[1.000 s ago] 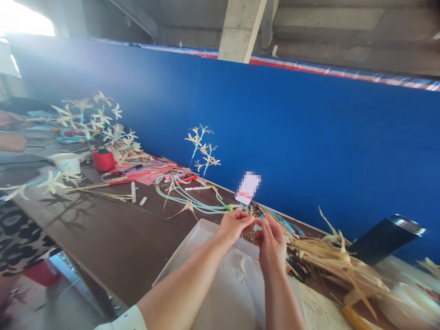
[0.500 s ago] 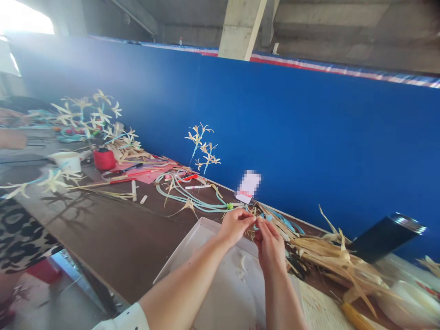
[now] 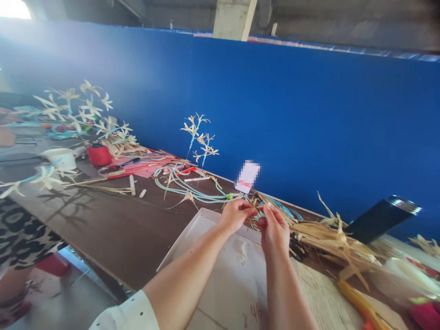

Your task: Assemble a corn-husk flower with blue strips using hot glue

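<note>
My left hand (image 3: 237, 213) is closed in a pinch over the far side of a shallow white box lid (image 3: 202, 229). Close beside it, the thumb and fingers of my right hand (image 3: 275, 225) are pressed together too. A small, thin tan piece seems to run between the fingertips, too small to name. Just beyond the hands lie loops of light blue cord (image 3: 192, 196) with a green tie (image 3: 229, 196). A bundle of dry tan husk strips (image 3: 326, 238) spreads to the right of my right hand.
Husk flowers on blue stems (image 3: 205, 149) stand by the blue partition (image 3: 309, 114). A red thread spool (image 3: 99, 155) and a white cup (image 3: 63, 158) stand left. A dark tumbler (image 3: 381, 220) leans right, behind a yellow-handled tool (image 3: 360, 302). Another person's hand (image 3: 7, 136) shows far left.
The view has tilted down slightly, showing more of the lid and the yellow-handled tool. My right hand has shifted slightly right, apart from the left fingertips. Both hands stay pinched.
</note>
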Tool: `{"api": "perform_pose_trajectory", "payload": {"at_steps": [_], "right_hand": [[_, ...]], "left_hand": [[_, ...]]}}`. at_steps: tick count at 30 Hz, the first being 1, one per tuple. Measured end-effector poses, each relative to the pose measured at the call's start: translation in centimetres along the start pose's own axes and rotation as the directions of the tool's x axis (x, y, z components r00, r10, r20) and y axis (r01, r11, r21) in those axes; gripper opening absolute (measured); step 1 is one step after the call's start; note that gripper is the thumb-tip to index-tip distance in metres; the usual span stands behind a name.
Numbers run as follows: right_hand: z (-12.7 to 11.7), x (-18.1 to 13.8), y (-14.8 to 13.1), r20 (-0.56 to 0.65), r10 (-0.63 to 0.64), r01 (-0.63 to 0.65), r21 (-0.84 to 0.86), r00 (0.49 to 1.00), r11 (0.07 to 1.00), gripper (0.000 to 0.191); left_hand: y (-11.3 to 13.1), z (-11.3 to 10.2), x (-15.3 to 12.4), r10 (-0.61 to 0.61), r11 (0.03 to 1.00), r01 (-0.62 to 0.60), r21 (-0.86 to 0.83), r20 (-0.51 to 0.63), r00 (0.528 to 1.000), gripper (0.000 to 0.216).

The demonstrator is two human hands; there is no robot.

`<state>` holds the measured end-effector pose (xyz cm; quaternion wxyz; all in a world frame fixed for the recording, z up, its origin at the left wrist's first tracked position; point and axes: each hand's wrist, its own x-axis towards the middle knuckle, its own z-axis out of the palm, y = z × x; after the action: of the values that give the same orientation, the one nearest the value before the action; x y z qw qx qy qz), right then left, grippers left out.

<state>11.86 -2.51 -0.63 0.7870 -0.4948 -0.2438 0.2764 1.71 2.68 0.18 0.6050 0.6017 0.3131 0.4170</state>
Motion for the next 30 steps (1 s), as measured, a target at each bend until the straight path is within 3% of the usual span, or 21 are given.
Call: {"api": "perform_pose_trajectory", "payload": {"at_steps": [5,18,30], "right_hand": [[0.21,-0.26,-0.36,-0.005,-0.006,0.006,0.018,1.000,1.000,0.037],[0.04,-0.04,-0.06,0.071,-0.053,0.054,-0.006,0.996,0.999,0.033],[-0.19,0.31,0.29,0.050,-0.067,0.069,-0.032,0.997,0.997,0.034]], "left_hand": [[0.72,0.09,-0.43,-0.036,0.999,0.036,0.001,0.018,0.999,0.024],[0.13,-0.33,-0.57,0.067,0.950,-0.077,0.304,0.046,0.997,0.023],[-0.25,-0.24,-0.53,0.089,0.931,-0.106,0.350,0.066,0.994,0.025]]}}
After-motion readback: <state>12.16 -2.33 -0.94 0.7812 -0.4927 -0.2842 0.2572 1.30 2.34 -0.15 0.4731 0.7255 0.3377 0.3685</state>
